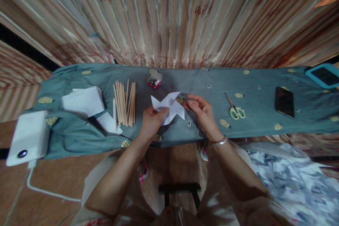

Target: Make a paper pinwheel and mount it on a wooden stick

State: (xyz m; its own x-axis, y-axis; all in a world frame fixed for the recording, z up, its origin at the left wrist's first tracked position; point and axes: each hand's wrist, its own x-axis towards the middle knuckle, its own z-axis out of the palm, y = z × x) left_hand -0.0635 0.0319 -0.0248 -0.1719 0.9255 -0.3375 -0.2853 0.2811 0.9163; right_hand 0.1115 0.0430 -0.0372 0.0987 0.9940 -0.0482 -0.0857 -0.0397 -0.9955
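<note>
A white paper pinwheel (173, 107) with folded, pointed blades is held over the cloth. My left hand (153, 119) grips it, the thumb pressed on the paper near its centre. Just to the right, apart from the pinwheel, my right hand (200, 110) has its thumb and index finger pinched together. Whatever may be between those fingertips is too small to make out. Behind the pinwheel stands a small open red box (154, 79) with little metal pieces in it. Several wooden sticks (122, 104) lie side by side to the left of my left hand.
On the cloth-covered table (201, 77) are a stack of white paper (84, 101), green-handled scissors (235, 109), a black phone (284, 101) and a blue-framed device (324, 76). A white power bank (30, 136) with a cable sits at the left edge. A paper-filled bag (293, 180) stands lower right.
</note>
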